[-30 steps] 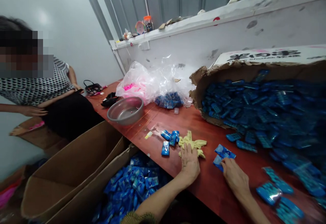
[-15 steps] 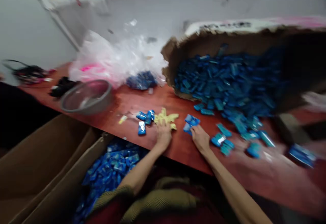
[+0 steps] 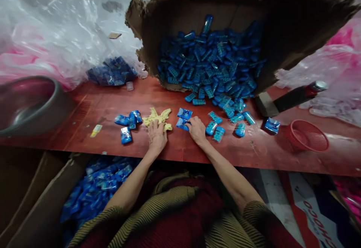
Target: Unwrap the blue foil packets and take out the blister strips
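My left hand (image 3: 157, 137) lies with its fingers flat on a crumpled yellow cloth (image 3: 156, 117) on the table. To the right of it, my right hand (image 3: 197, 129) pinches the edge of a flat blue packet (image 3: 182, 124). A second blue packet (image 3: 184, 112) lies just behind that one. Left of the cloth is a small group of filled blue packets (image 3: 126, 135). Right of my right hand are a few clear-wrapped blue pieces (image 3: 218, 133), with more scattered beyond them.
A torn cardboard box (image 3: 180, 0) on its side spills many blue pieces (image 3: 208, 64). A grey basin (image 3: 53, 109) stands left, a red basket (image 3: 308, 135) right. A dark-handled tool (image 3: 296, 97) lies near it. Below the table edge is a heap of blue packets (image 3: 98, 184).
The view has swung to the right and down, bringing the red basket and dark-handled tool into sight. My hands stay at the cloth and the blue packet.
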`<state>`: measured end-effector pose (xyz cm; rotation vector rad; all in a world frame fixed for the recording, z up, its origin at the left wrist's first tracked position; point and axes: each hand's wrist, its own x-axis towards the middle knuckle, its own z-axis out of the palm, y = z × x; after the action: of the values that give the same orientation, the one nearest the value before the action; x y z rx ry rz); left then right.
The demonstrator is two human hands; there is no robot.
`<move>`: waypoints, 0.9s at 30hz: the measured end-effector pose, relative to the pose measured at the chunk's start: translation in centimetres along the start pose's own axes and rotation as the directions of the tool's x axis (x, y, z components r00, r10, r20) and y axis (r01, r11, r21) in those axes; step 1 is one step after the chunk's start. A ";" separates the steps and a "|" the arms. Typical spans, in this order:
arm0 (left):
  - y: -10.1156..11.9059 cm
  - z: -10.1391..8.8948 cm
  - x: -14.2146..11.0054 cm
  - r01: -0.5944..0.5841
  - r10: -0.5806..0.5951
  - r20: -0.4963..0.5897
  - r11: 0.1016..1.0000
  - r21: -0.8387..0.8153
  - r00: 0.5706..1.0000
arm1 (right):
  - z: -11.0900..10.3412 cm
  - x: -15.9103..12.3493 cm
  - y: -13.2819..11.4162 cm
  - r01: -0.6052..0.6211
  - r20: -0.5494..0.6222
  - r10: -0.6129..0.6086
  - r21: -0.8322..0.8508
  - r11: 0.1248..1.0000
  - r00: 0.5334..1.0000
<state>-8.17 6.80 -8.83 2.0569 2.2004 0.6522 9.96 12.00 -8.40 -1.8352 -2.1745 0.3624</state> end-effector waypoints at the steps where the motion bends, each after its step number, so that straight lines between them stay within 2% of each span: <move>1: -0.1 -0.2 -0.2 0.003 -0.003 0.006 1.000 -0.018 1.000 | 0.0 0.1 0.1 0.002 -0.004 -0.002 0.013 1.000 1.000; 4: 0.5 -1.1 -0.8 0.032 -0.033 -0.026 0.999 -0.041 0.999 | -0.5 0.2 0.5 0.022 0.020 -0.024 0.062 0.998 1.000; 7: 2.0 -1.6 -1.5 0.005 -0.009 -0.071 0.999 -0.054 0.997 | -1.0 -0.2 0.5 0.060 0.056 -0.063 0.052 0.997 0.996; 11: 3.5 -1.0 -2.8 -0.045 0.041 -0.044 0.995 -0.087 0.998 | -0.7 -0.9 0.1 0.045 0.032 -0.046 0.043 0.998 0.998; 15: 3.8 -0.2 -3.6 -0.092 0.084 -0.056 0.984 -0.155 0.995 | 0.0 -1.0 0.2 0.024 -0.013 -0.023 0.081 0.996 1.000; 18: 3.9 -0.1 -3.5 -0.102 0.083 -0.073 0.946 -0.307 0.994 | 0.1 -0.8 0.4 0.040 -0.032 -0.037 0.092 0.995 0.999; 22: 4.4 -0.5 -2.5 -0.039 0.000 -0.080 0.874 -0.484 0.997 | 0.0 -1.0 0.4 0.067 -0.038 -0.065 0.058 0.996 0.997; 27: 4.6 -0.7 -1.6 -0.045 0.022 -0.060 0.908 -0.416 0.998 | 0.0 -2.1 -0.1 0.132 -0.040 -0.134 -0.045 0.990 0.990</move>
<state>-3.86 5.14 -7.01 1.8734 1.8433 1.0850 10.17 9.92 -8.48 -1.6910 -2.2764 0.2475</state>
